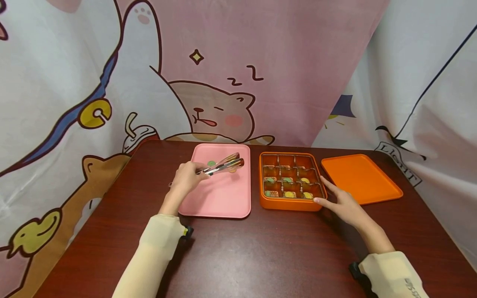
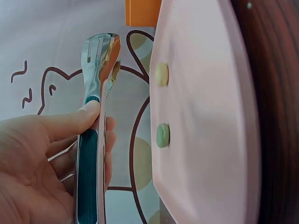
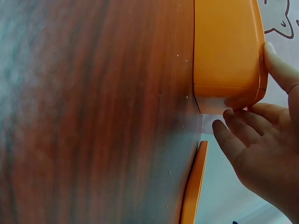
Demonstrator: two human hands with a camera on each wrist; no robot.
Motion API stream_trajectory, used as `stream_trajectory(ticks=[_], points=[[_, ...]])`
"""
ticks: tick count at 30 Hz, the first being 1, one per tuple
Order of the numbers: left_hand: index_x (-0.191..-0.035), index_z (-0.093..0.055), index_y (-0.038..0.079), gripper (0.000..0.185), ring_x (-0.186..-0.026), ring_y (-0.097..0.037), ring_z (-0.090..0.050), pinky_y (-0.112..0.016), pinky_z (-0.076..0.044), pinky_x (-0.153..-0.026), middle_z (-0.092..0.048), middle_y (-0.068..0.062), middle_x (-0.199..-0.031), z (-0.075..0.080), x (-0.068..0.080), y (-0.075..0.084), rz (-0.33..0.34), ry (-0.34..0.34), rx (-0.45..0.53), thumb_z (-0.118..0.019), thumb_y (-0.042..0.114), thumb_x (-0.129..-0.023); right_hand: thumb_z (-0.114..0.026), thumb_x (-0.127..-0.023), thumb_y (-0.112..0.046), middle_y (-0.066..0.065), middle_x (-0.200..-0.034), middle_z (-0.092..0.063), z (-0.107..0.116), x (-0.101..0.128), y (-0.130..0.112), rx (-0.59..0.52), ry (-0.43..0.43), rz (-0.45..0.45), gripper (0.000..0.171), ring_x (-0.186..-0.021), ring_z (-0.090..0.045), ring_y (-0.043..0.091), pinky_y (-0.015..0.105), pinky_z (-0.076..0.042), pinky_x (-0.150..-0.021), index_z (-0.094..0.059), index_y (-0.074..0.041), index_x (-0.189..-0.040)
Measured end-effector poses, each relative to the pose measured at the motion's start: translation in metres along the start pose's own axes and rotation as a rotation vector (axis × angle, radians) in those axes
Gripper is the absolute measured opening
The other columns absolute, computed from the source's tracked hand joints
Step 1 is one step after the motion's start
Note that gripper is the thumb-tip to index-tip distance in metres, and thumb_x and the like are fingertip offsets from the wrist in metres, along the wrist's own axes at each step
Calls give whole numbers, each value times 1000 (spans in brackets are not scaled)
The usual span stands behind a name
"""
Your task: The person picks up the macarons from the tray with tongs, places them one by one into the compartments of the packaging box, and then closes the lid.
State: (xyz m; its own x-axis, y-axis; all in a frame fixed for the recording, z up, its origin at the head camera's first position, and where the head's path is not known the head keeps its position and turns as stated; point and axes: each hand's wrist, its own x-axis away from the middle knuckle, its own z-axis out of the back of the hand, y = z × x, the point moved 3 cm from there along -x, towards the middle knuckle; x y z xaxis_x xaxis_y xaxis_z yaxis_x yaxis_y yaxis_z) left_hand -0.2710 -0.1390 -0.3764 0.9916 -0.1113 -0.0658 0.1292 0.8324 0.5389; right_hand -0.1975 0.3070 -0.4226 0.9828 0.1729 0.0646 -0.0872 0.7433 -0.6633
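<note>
My left hand (image 1: 187,178) grips a pair of metal tongs (image 2: 88,172) with dark green handle panels, thumb on one arm and fingers behind the other. The tong tips hang over the pink tray (image 1: 214,203), with nothing visible between them. On that tray lie a green piece (image 2: 162,135) and a yellow piece (image 2: 161,74), small and rounded. My right hand (image 1: 344,207) touches the front right corner of an orange box (image 1: 290,205), thumb at the front and fingers along the side. Its divided insert (image 1: 286,160) holds several green and yellow pieces in the nearer compartments.
An orange lid (image 1: 361,178) lies flat on the dark wooden table (image 1: 253,252), to the right of the box. Behind the table hangs a printed cartoon cloth (image 1: 298,74), close to its far edge. A narrow strip of table separates tray and box.
</note>
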Motion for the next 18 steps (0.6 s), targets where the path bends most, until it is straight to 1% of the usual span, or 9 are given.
stream_trajectory(ticks=[3,9,13,18], points=[[-114,-76,14,29,-84,-23,-59,-39,-46,-74,-76,-9,-105,-1,-2,5,-8,0,4,-78,21,-87,-63,-96,-45,35,-158,-23,0,0,1,-1,-2,-3,89,-141,-26,57,74,-27,-105,-11,-15,-161],[-117,-75,17,32,-86,-23,-61,-37,-46,-73,-74,-7,-118,-4,-4,16,-28,1,19,-78,22,-86,-64,-95,-45,35,-157,-25,0,-1,1,-8,-1,-10,90,-141,-26,57,74,-26,-106,-11,-14,-161],[-114,-77,17,29,-87,-22,-63,-39,-48,-76,-75,-6,-113,-7,-6,23,-61,4,33,-78,20,-85,-64,-95,-45,36,-157,-25,0,0,0,-8,0,-8,89,-141,-26,57,74,-26,-106,-12,-14,-161],[-114,-77,15,28,-90,-19,-65,-39,-50,-81,-76,-6,-110,-10,-9,30,-102,-6,44,-78,18,-86,-64,-95,-45,35,-157,-26,0,-1,1,-8,-1,-7,89,-142,-26,57,74,-26,-106,-12,-13,-161]])
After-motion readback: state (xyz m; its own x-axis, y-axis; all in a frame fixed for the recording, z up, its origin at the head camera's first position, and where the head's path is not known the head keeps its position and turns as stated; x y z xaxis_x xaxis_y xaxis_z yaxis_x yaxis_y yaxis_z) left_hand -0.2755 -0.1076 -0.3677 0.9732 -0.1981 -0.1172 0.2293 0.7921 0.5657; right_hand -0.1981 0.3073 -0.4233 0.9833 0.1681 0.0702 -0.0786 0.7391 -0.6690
